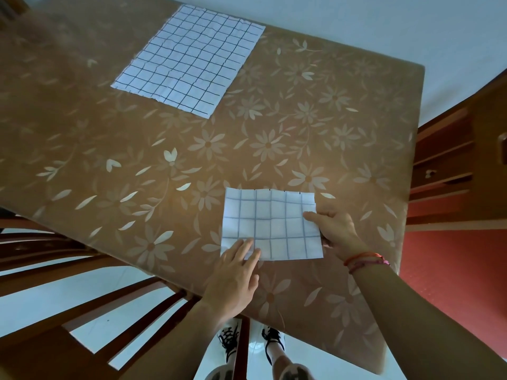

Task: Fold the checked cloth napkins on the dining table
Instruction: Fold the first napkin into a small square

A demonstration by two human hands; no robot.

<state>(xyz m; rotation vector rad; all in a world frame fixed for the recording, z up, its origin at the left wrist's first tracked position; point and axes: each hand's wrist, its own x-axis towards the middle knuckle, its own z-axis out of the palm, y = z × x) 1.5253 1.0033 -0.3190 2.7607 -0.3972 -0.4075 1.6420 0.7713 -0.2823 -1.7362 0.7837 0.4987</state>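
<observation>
At the worktop's near edge, my left hand (236, 272) lies flat, fingers together, on a half-folded napkin (270, 224); my right hand (336, 231) pinches its side, ready to fold again.

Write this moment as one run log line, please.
left hand: flat on folded napkin | right hand: gripping its right edge | second napkin: unfolded, far side | table

A home dining room is showing here: a floral-clothed desk (274, 133) is standing with wooden chairs (82, 311) beside it and a wooden cabinet (452, 165) just beyond its far corner.
</observation>
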